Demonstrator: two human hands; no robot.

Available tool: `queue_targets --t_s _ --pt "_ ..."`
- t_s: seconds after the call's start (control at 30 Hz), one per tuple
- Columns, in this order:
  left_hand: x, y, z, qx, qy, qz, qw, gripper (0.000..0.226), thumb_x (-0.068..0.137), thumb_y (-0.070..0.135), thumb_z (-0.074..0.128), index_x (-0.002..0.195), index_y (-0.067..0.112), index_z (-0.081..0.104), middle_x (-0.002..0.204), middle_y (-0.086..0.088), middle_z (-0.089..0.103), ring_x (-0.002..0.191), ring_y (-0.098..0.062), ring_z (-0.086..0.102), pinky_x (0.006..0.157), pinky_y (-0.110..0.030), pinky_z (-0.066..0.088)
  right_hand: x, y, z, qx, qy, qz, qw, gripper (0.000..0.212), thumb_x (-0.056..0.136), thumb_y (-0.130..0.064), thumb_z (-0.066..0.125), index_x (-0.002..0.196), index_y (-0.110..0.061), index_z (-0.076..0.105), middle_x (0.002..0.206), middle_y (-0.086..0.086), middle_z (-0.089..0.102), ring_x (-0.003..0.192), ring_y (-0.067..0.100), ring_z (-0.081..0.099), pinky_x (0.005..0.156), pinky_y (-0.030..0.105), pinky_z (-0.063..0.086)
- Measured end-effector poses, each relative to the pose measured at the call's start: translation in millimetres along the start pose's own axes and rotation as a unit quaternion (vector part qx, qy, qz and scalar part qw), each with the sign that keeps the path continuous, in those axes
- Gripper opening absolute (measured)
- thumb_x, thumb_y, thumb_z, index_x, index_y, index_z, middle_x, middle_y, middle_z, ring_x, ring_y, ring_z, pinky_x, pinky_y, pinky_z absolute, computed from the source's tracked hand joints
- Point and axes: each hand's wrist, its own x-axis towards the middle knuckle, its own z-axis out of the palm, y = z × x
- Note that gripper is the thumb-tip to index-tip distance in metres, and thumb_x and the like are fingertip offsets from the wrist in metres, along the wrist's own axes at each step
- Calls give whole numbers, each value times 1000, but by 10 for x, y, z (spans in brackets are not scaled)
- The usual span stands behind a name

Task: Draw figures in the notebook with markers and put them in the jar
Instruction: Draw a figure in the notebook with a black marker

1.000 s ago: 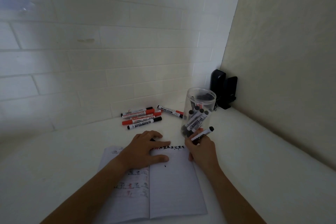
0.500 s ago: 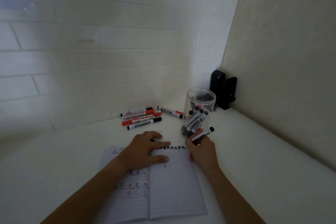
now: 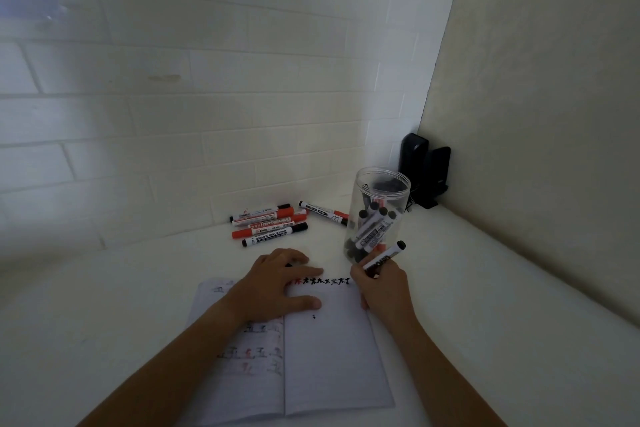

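One marker (image 3: 385,255) pinched in right hand (image 3: 382,288) fingers; left hand (image 3: 277,284) flat on notebook (image 3: 332,364).

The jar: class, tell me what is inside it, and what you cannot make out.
Inside the clear jar lean several markers, mostly black-capped, with a little red near the bottom. An exact count is not possible: they overlap, and the right hand covers the jar's base.

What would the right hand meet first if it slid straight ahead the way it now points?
Most likely the clear jar just beyond the right hand, whose marker already overlaps the jar's base in this view; depth is uncertain.
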Motion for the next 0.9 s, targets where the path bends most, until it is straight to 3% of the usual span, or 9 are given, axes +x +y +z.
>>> queue_targets --t_s 0.1,0.17,0.27,0.4,0.53,0.7,0.9 --pt "-4 0 25 -53 76 6 996 48 96 59 41 139 42 51 130 15 51 123 -1 41 105 -32 36 -17 -7 1 3 6 -16 1000 26 94 -12 67 76 6 63 54 18 63 41 18 58 52 34 54" --pt "-10 -19 45 -93 125 -6 988 46 92 37 37 131 31 61 117 15 55 112 -4 48 98 -35 44 -36 -13 -3 23 14 -35 999 22 94 -10 66 75 -1 60 55 18 62 41 20 56 47 37 51" --pt "-3 -65 88 -78 149 -16 986 50 81 29 35 117 22 69 109 12 59 102 -9 52 91 -39 49 -75 -37 -8 53 11 -47 997 18 96 -9 66 80 -11 57 55 9 61 41 17 55 45 30 48" --pt "22 -102 99 -79 148 -27 985 42 79 13 43 107 25 71 103 14 58 98 -7 51 87 -32 48 -146 -96 42 59 -16 -75 995 16 96 -15 69 83 -19 62 56 -3 61 43 13 55 46 24 46" --pt "33 -85 83 -82 148 -26 985 38 82 4 50 104 27 70 98 14 57 94 -7 49 82 -25 41 -181 -128 73 74 -87 -119 986 14 101 -22 63 89 -18 66 61 11 66 44 21 59 45 23 44" --pt "5 -84 56 -114 175 -5 978 38 90 -5 54 113 25 64 109 11 56 101 -1 55 84 -20 48 -190 -130 75 130 -127 -97 978 11 106 -16 56 104 -9 64 89 11 74 48 31 63 41 24 41" --pt "-5 -24 44 -126 183 58 973 33 94 -1 54 117 22 62 113 11 54 102 -8 60 87 -30 54 -217 -172 90 147 -161 -126 968 7 103 -15 62 101 -8 61 93 13 74 53 39 64 43 30 46"
